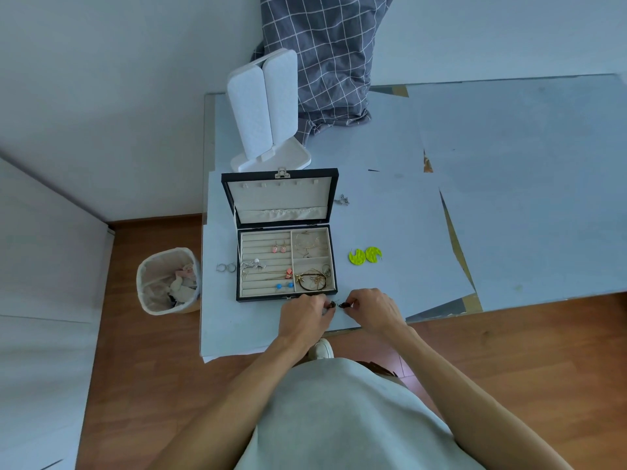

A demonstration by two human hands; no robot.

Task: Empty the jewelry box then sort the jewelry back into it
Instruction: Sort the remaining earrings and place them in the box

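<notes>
Black on the outside and lined with pale cream fabric, the hinged rectangular jewelry box [286, 262] sits open on the light grey table [492, 198], its lid [280, 196] propped upright behind the tray. The ridged ring-roll section on the left holds a pair of small pink drop earrings [279, 249], a silver piece with a white bead [253, 264], a fine gold chain with a coral pendant [288, 273] and two blue bead earrings [284, 285]. The upper right compartment carries thin gold wire pieces [309, 245]; the lower right one holds a tangle of a dark-and-gold bangle [312, 280] with other gold bits.

Just in front of the box, the left hand [305, 317] and the right hand [368, 308] are close together, each pinching one end of a small dark piece of jewelry [339, 304]; it is too small to name, possibly a pair of dark earrings.

Lying outside the box are two silver rings [226, 267] just beside its left wall, two round neon yellow-green earrings [365, 256] to its right, and a small silver trinket [342, 200] near the lid's right edge.

Behind the box stands a white folding mirror [263, 106] on its tray base, with a grey checked cloth [325, 56] behind that. A white-lined wastebasket [168, 281] holding crumpled paper stands on the wooden floor [509, 351] left of the table.
</notes>
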